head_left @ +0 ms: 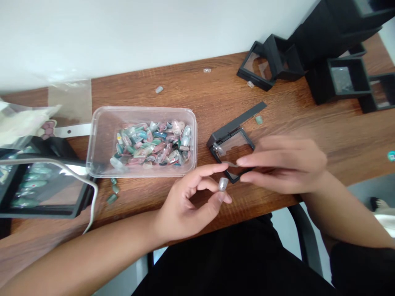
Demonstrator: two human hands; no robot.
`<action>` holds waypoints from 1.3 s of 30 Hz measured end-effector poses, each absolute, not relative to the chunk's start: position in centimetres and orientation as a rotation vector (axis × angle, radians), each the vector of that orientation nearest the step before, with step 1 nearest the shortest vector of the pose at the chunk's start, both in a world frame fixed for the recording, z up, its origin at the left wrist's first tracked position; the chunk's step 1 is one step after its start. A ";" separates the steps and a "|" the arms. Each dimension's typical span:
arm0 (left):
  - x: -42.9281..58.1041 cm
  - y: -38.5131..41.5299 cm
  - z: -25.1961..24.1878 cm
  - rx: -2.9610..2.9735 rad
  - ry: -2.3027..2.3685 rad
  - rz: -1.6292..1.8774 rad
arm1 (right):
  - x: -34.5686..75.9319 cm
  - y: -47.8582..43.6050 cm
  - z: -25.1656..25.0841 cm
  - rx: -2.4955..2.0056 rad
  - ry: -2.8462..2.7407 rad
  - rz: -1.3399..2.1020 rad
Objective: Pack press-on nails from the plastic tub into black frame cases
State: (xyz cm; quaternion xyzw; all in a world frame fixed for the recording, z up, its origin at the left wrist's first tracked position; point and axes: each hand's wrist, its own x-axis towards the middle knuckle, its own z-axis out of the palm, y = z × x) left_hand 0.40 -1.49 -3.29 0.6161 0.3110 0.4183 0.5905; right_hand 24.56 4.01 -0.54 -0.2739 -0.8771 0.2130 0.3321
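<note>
My left hand [194, 197] pinches a shiny silvery false nail [223, 184] between thumb and fingers, its index finger stretched toward the right hand. My right hand [284, 164], slightly blurred, has thumb and index finger closed around a thin, clear sliver [232, 164] whose kind I cannot make out. Beneath the fingers lies an open black display case [230, 130] with a clear film window, partly covered by the right hand. Another pale false nail [218, 149] rests at its left side. Left of it stands a clear plastic tub [103, 142] heaped with colourful false nails [154, 144].
Black display cases [336, 33] are stacked at the back right. Loose nails [159, 89] and a green piece [259, 119] dot the wooden table [129, 88]. At left, a white cable [94, 193] crosses a black case holding green nails [31, 185].
</note>
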 end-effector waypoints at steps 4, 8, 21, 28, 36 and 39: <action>0.4 -1.6 -3.4 1.432 0.696 0.972 | 23.6 3.6 -1.4 -0.613 -2.426 0.577; 0.5 -1.8 -3.4 1.389 0.679 0.952 | 23.3 3.5 -1.6 -0.587 -2.417 0.644; 0.6 -1.8 -3.2 1.425 0.602 0.947 | 22.7 3.2 -2.1 -0.556 -2.379 0.761; 0.4 -1.7 -3.4 1.435 0.573 0.916 | 22.7 2.8 -2.1 -0.539 -2.299 0.915; 0.2 -1.6 -3.5 1.402 0.606 0.915 | 22.5 2.8 -1.9 -0.473 -2.178 1.118; 0.1 -1.4 -3.4 1.440 0.649 0.906 | 22.4 2.8 -1.7 -0.456 -2.131 1.197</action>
